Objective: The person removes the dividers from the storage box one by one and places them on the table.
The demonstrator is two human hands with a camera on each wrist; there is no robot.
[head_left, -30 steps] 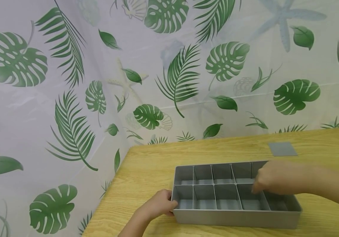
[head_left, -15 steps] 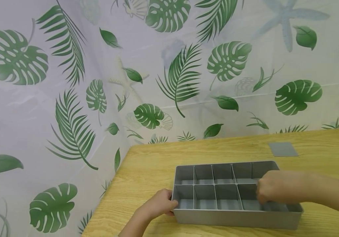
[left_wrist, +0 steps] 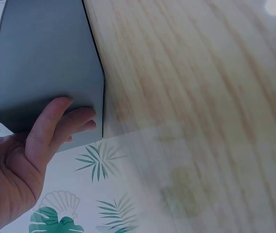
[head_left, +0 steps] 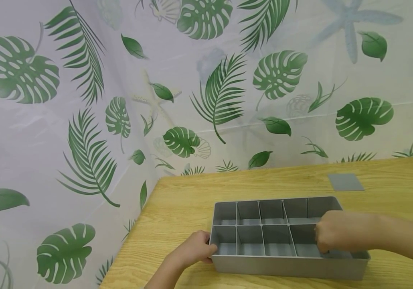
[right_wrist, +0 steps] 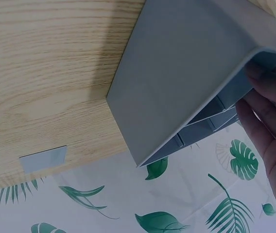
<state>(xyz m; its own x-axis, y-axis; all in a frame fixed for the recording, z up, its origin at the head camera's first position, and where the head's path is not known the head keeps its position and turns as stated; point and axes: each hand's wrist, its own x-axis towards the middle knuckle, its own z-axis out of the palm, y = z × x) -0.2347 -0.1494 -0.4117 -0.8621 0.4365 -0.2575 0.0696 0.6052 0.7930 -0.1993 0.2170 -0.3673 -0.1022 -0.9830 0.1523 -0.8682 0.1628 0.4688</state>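
A long grey box (head_left: 287, 265) split by thin dividers (head_left: 263, 241) into two rows of compartments stands on the table. My left hand (head_left: 193, 248) grips its left end, thumb over the rim, fingers against the outer wall (left_wrist: 45, 53) in the left wrist view. My right hand (head_left: 343, 230) reaches down into the front row near the right end with bent fingers. In the right wrist view my right hand (right_wrist: 274, 114) has its thumb inside the box. The fingertips are mostly hidden, and I cannot tell whether they pinch a divider.
A flat grey plate (head_left: 346, 182) lies on the wooden table (head_left: 183, 204) behind the box's right end. Leaf-patterned sheeting (head_left: 228, 120) hangs behind the table and on the left.
My right hand has shifted slightly right and lower into the box, now covering the rightmost front divider that showed earlier. My left hand keeps its grip on the left end.
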